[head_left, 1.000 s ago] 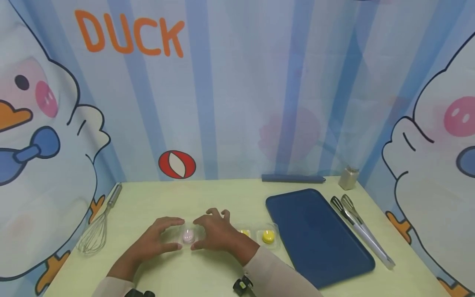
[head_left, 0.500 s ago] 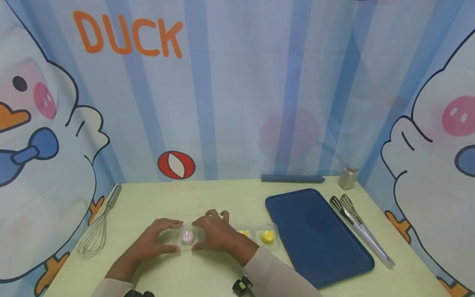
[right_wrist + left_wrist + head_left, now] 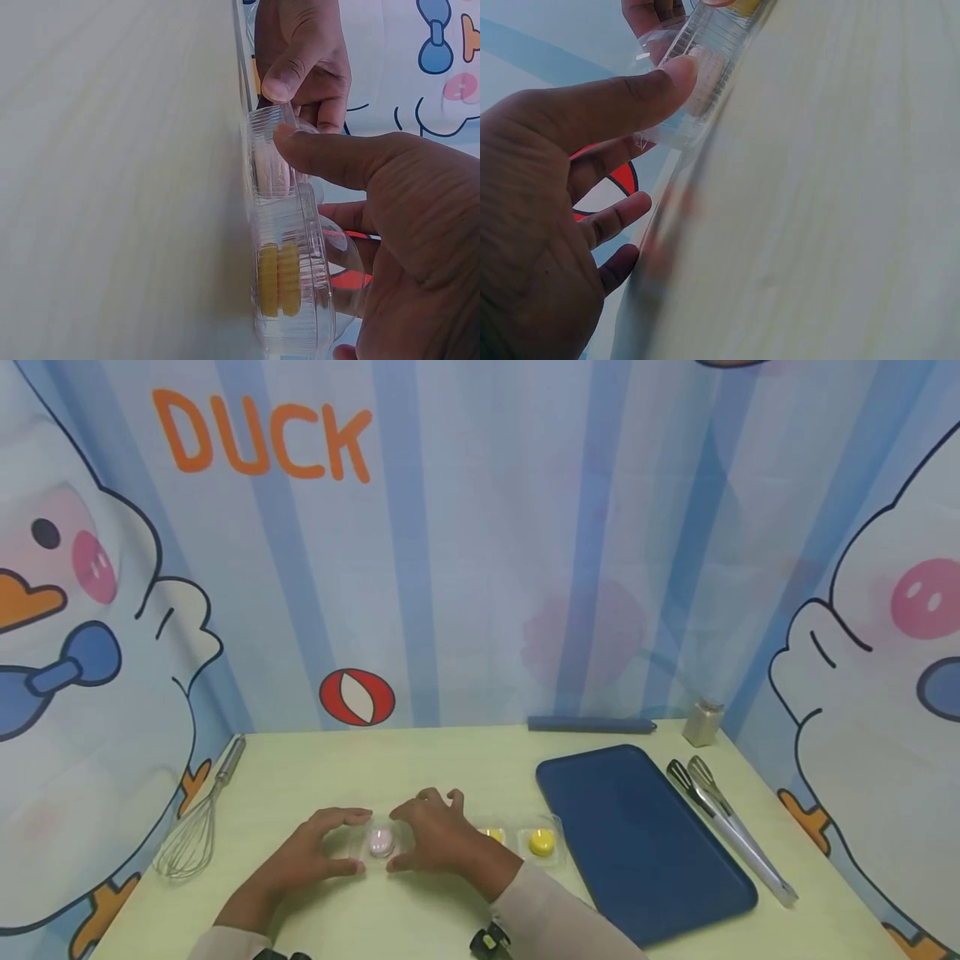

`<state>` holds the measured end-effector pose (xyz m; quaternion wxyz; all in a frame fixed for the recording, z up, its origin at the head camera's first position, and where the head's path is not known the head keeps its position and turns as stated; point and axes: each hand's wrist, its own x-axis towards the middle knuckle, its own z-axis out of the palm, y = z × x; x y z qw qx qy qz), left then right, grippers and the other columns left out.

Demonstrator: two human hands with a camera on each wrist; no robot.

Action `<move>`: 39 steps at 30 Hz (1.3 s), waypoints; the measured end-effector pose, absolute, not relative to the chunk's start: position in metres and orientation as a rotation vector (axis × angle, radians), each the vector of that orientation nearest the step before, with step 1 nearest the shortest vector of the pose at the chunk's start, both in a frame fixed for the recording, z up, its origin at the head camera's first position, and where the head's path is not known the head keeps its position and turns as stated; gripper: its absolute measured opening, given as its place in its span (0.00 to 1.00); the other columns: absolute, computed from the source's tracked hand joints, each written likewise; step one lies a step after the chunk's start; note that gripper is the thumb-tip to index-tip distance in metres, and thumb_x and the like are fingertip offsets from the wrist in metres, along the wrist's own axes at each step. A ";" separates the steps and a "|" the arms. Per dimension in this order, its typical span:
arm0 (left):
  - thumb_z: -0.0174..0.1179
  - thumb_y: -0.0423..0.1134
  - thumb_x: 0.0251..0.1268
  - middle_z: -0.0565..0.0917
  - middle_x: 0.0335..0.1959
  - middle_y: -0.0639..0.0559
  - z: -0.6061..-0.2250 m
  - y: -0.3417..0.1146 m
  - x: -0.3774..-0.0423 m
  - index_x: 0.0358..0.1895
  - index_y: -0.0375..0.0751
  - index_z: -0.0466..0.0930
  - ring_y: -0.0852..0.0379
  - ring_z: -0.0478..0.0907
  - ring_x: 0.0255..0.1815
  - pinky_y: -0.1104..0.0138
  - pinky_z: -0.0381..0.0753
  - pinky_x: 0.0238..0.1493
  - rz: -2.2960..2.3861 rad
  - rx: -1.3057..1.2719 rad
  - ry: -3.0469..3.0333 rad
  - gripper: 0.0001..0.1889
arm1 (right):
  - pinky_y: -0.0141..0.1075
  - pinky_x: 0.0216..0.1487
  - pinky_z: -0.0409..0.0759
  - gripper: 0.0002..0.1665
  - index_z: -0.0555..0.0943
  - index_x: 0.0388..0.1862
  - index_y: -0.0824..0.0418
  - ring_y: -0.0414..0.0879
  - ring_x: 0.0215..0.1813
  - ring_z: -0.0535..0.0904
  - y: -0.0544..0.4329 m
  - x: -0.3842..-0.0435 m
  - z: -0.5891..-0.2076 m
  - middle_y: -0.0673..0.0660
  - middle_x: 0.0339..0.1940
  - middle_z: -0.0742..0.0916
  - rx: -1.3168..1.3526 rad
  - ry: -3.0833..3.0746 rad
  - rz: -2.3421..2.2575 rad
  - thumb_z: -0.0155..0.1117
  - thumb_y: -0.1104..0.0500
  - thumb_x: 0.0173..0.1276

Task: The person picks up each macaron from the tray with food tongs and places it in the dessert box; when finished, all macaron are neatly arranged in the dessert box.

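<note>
A pale pink macaron [image 3: 381, 841] shows inside a clear plastic box [image 3: 360, 842] that stands on the table between the hands. The left hand [image 3: 318, 847] grips the box's left end, its thumb [image 3: 681, 73] on the near side and the forefinger round the far side. From the other end the right hand [image 3: 438, 833] holds it, thumb [image 3: 289, 144] on the near wall and fingers behind. Right of it the clear packaging runs on in a row, with a yellow macaron [image 3: 542, 842] at the end and another partly behind the right wrist. The right hand hides the row's middle.
A dark blue tray [image 3: 645, 852] lies right of the macarons, with metal tongs [image 3: 731, 827] beside it. A whisk [image 3: 191, 835] lies at the left edge. At the back are a dark blue rod [image 3: 591, 725] and a small shaker [image 3: 702, 723].
Both hands keep their places around the box with the pink macaron. The left thumb and forefinger have shifted only slightly. The view has tilted a little.
</note>
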<state>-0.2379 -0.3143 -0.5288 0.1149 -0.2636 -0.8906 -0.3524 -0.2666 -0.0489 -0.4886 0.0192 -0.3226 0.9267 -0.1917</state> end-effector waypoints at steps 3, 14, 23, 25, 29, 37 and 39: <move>0.86 0.45 0.51 0.89 0.65 0.47 -0.530 -0.313 -0.241 0.64 0.46 0.87 0.64 0.79 0.68 0.67 0.76 0.71 -1.037 -0.789 -2.589 0.34 | 0.66 0.74 0.62 0.40 0.86 0.69 0.48 0.48 0.74 0.75 -0.048 -0.268 -0.490 0.43 0.67 0.89 -0.997 2.885 -0.593 0.88 0.39 0.58; 0.87 0.51 0.50 0.87 0.68 0.49 -0.531 -0.315 -0.242 0.70 0.49 0.83 0.50 0.80 0.70 0.47 0.81 0.71 -0.956 -0.676 -2.700 0.41 | 0.66 0.73 0.65 0.45 0.81 0.75 0.48 0.47 0.77 0.75 -0.046 -0.268 -0.485 0.46 0.73 0.85 -1.020 2.902 -0.527 0.84 0.35 0.62; 0.86 0.51 0.53 0.78 0.77 0.37 -0.525 -0.315 -0.236 0.81 0.39 0.69 0.29 0.77 0.73 0.30 0.76 0.69 -0.997 -0.635 -2.698 0.53 | 0.69 0.78 0.61 0.43 0.79 0.76 0.47 0.47 0.81 0.72 -0.020 -0.263 -0.475 0.47 0.76 0.82 -0.929 2.922 -0.605 0.79 0.34 0.67; 0.84 0.50 0.56 0.75 0.78 0.35 -0.522 -0.316 -0.233 0.82 0.39 0.68 0.28 0.74 0.75 0.28 0.73 0.70 -1.010 -0.607 -2.677 0.52 | 0.70 0.78 0.60 0.42 0.79 0.76 0.48 0.48 0.81 0.71 -0.013 -0.262 -0.473 0.48 0.77 0.81 -0.927 2.922 -0.647 0.79 0.35 0.68; 0.80 0.48 0.62 0.72 0.79 0.34 -0.517 -0.318 -0.224 0.81 0.39 0.68 0.27 0.68 0.78 0.23 0.70 0.66 -0.942 -0.532 -2.639 0.46 | 0.73 0.77 0.59 0.41 0.79 0.77 0.50 0.50 0.82 0.70 0.004 -0.258 -0.467 0.50 0.77 0.80 -0.949 2.912 -0.735 0.77 0.37 0.71; 0.76 0.60 0.65 0.68 0.81 0.32 -0.510 -0.314 -0.204 0.81 0.43 0.69 0.25 0.73 0.74 0.20 0.76 0.53 -0.600 -0.347 -2.703 0.47 | 0.79 0.75 0.56 0.38 0.81 0.74 0.56 0.60 0.86 0.67 0.050 -0.255 -0.468 0.58 0.79 0.79 -0.907 3.020 -0.905 0.79 0.43 0.69; 0.75 0.62 0.65 0.67 0.82 0.31 -0.509 -0.313 -0.201 0.82 0.42 0.69 0.24 0.73 0.74 0.21 0.77 0.52 -0.530 -0.319 -2.706 0.47 | 0.80 0.75 0.54 0.38 0.81 0.73 0.56 0.62 0.86 0.66 0.063 -0.256 -0.470 0.60 0.79 0.79 -0.859 3.051 -0.938 0.80 0.43 0.69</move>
